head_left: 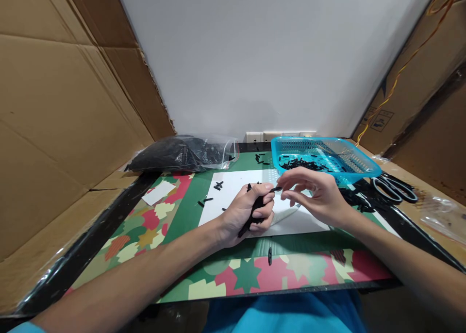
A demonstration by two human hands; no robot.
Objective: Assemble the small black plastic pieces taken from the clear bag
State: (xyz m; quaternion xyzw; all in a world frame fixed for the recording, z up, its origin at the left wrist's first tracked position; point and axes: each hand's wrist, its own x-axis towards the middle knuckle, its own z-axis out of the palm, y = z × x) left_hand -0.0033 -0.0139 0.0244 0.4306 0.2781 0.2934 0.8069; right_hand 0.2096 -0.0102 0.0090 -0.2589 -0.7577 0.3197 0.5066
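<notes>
My left hand (251, 209) is closed around a bundle of small black strips (250, 221), whose ends stick out below the palm. Between its thumb and forefinger, one black piece (276, 189) points to the right. Close to that tip is my right hand (313, 192), fingers curved and thumb a little apart from the forefinger; I see nothing held in it. Under both hands lies a white sheet (309, 224) on a green mat with a coloured pattern. More black pieces (219, 185) are scattered on the sheet, and a single one (270, 256) lies nearer me.
A blue plastic basket (327, 177) with many black pieces stands at the back right, with scissors (393, 189) beside it. A clear zip bag (182, 153) of black material lies at the back left. Cardboard walls (65, 80) flank the table; a power strip (273, 136) is behind.
</notes>
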